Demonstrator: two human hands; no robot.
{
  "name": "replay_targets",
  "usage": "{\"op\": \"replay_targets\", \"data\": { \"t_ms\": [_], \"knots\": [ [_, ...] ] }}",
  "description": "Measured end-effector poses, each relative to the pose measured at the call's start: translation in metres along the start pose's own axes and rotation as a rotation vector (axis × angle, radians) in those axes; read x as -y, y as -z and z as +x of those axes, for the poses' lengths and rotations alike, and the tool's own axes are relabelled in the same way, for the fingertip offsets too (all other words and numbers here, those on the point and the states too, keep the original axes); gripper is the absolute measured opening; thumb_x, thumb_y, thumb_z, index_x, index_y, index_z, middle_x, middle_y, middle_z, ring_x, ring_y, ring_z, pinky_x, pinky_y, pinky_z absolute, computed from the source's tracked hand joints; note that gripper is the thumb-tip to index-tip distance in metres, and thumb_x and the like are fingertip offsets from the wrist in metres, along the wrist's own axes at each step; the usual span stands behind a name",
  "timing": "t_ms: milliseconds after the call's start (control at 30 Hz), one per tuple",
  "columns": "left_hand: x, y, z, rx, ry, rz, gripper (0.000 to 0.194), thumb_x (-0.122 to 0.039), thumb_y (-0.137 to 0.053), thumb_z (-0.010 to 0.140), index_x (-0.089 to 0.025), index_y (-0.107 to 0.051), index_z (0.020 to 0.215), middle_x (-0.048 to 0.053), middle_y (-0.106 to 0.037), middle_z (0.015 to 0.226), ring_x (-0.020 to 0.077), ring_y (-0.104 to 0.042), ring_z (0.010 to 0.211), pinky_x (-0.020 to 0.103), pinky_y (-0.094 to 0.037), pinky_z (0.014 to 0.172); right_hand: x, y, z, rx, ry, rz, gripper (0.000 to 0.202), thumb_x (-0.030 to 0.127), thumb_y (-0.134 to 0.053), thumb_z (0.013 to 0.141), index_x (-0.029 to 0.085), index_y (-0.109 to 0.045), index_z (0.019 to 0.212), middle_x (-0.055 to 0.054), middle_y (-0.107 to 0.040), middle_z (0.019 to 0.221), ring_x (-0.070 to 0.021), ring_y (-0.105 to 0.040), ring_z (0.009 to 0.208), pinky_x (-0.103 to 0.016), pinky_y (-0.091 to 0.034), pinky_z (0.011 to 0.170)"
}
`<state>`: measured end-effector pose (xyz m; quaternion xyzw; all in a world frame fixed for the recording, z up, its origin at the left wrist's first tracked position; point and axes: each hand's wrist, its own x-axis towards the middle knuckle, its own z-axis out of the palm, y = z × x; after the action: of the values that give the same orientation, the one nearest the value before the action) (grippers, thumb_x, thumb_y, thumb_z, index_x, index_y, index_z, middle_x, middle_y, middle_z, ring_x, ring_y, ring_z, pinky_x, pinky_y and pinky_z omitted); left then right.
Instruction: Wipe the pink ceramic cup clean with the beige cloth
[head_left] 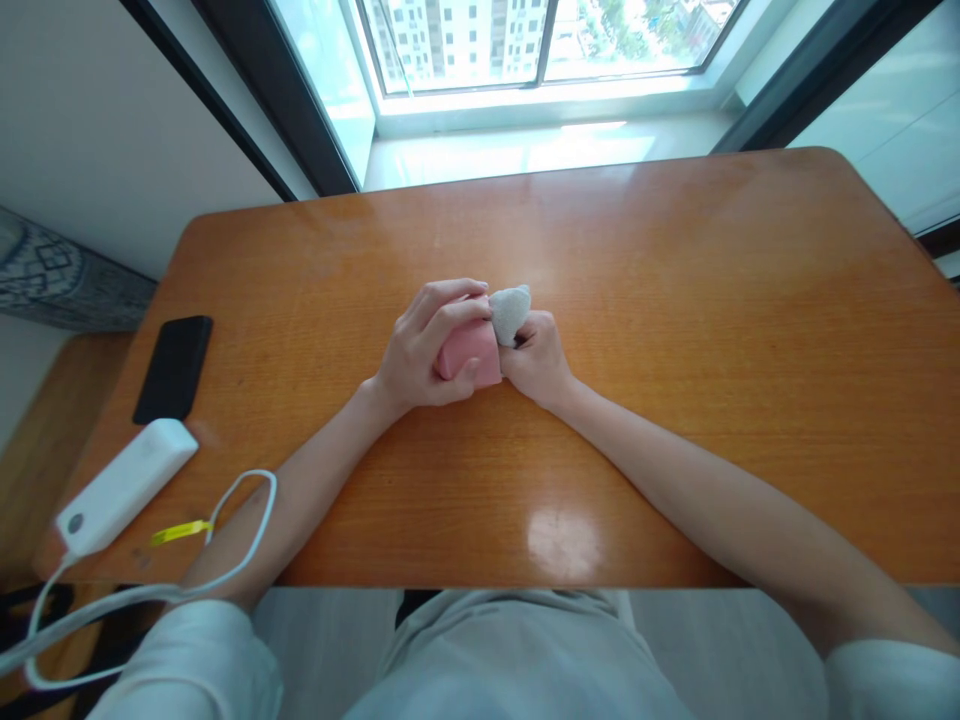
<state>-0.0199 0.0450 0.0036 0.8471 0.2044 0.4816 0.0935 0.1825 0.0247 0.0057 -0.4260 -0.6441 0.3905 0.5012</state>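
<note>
Pink item [472, 352] clasped in left hand [412, 345] | grey fuzzy item [510, 314] met by curled right hand [544, 362], grip unclear | centre tabletop [675, 300]; neither item set apart

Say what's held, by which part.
Left hand holds the pink object around its left side; right hand seemingly holds the fuzzy grey thing low down.

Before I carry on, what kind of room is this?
Probably a home or small office in a high building: wooden table, window overlooking tower blocks, phone lying at left.
</note>
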Motion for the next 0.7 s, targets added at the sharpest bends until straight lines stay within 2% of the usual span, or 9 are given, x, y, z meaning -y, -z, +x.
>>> {"op": "replay_targets", "data": {
  "t_ms": [133, 300, 367, 433, 500, 567, 633, 700],
  "knots": [
    [-0.012, 0.001, 0.01, -0.032, 0.339, -0.244, 0.041, -0.061, -0.054, 0.113, -0.027, -0.073, 0.128, 0.008, -0.082, 0.124, 0.0273, -0.079, 0.115, 0.046, -0.064, 0.104, 0.001, -0.002, -0.001, 0.009, 0.082, -0.053, 0.03, 0.032, -0.062, 0.075, 0.025, -0.041, 0.054, 0.005, -0.038, 0.057, -0.0094, -0.034, 0.057, -0.029, -0.031, 0.056],
    [-0.015, 0.003, 0.02, -0.032, 0.689, -0.418, 0.039, -0.057, -0.056, 0.108, -0.026, -0.079, 0.109, 0.005, -0.084, 0.108, 0.023, -0.076, 0.097, 0.038, -0.06, 0.087, -0.001, -0.004, -0.002, -0.022, 0.154, -0.055, 0.031, 0.029, -0.064, 0.074, 0.025, -0.042, 0.052, 0.004, -0.043, 0.054, -0.0099, -0.036, 0.054, -0.029, -0.03, 0.054],
    [-0.011, 0.001, 0.021, -0.01, 0.798, -0.493, 0.045, -0.06, -0.053, 0.109, -0.025, -0.079, 0.099, 0.004, -0.082, 0.099, 0.0219, -0.073, 0.088, 0.037, -0.059, 0.08, -0.002, -0.005, -0.003, -0.018, 0.169, -0.062, 0.031, 0.029, -0.063, 0.074, 0.025, -0.043, 0.051, 0.003, -0.047, 0.053, -0.0104, -0.039, 0.053, -0.029, -0.031, 0.053],
    [-0.006, -0.002, 0.019, 0.001, 0.869, -0.535, 0.055, -0.067, -0.047, 0.111, -0.025, -0.078, 0.096, 0.005, -0.082, 0.095, 0.0229, -0.074, 0.086, 0.039, -0.062, 0.08, -0.002, -0.005, -0.004, -0.004, 0.162, -0.069, 0.03, 0.03, -0.063, 0.075, 0.025, -0.046, 0.051, 0.003, -0.05, 0.054, -0.011, -0.042, 0.053, -0.029, -0.033, 0.054],
    [-0.004, -0.006, 0.015, -0.068, 0.861, -0.517, 0.061, -0.072, -0.039, 0.114, -0.025, -0.077, 0.103, 0.007, -0.085, 0.108, 0.0257, -0.079, 0.099, 0.042, -0.066, 0.088, -0.002, -0.005, -0.003, -0.002, 0.145, -0.077, 0.031, 0.031, -0.064, 0.076, 0.025, -0.046, 0.052, 0.002, -0.051, 0.054, -0.0113, -0.044, 0.054, -0.029, -0.035, 0.055],
    [-0.003, -0.008, 0.01, -0.168, 0.752, -0.417, 0.06, -0.071, -0.034, 0.116, -0.027, -0.075, 0.117, 0.009, -0.082, 0.132, 0.0281, -0.079, 0.12, 0.045, -0.068, 0.098, -0.002, -0.005, -0.002, -0.007, 0.119, -0.081, 0.033, 0.031, -0.065, 0.077, 0.025, -0.044, 0.052, 0.003, -0.05, 0.054, -0.0114, -0.045, 0.055, -0.029, -0.036, 0.056],
    [-0.002, -0.006, 0.006, -0.206, 0.532, -0.256, 0.054, -0.069, -0.035, 0.117, -0.032, -0.071, 0.132, 0.008, -0.074, 0.15, 0.0289, -0.072, 0.139, 0.048, -0.065, 0.11, -0.002, -0.004, -0.001, -0.005, 0.082, -0.071, 0.032, 0.031, -0.064, 0.078, 0.025, -0.045, 0.053, 0.003, -0.049, 0.054, -0.0113, -0.044, 0.055, -0.03, -0.035, 0.056],
    [0.002, -0.001, 0.001, -0.151, 0.247, -0.093, 0.049, -0.065, -0.04, 0.117, -0.036, -0.066, 0.148, 0.009, -0.067, 0.161, 0.0292, -0.065, 0.15, 0.051, -0.06, 0.121, -0.003, -0.003, 0.0, -0.003, 0.024, -0.043, 0.031, 0.033, -0.064, 0.079, 0.025, -0.046, 0.054, 0.004, -0.046, 0.054, -0.0107, -0.042, 0.055, -0.029, -0.033, 0.055]
  ]
}}
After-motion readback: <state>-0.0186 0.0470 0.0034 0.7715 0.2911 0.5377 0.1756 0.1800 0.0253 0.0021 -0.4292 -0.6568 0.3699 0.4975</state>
